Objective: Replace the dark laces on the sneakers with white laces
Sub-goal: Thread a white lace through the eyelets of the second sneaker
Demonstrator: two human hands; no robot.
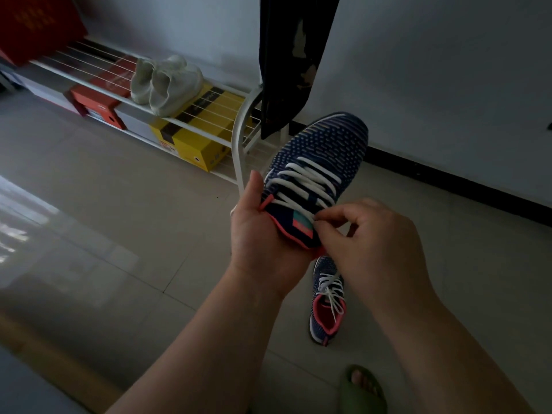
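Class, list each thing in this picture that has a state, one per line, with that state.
Held sneaker: laced white, untied.
Floor sneaker: laced white.
Left hand: grips held sneaker's heel.
Right hand: pinches white lace.
Pale shoes: resting on rack.

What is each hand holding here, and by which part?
The left hand grips the held sneaker at its heel end. The right hand pinches its white lace near the tongue.
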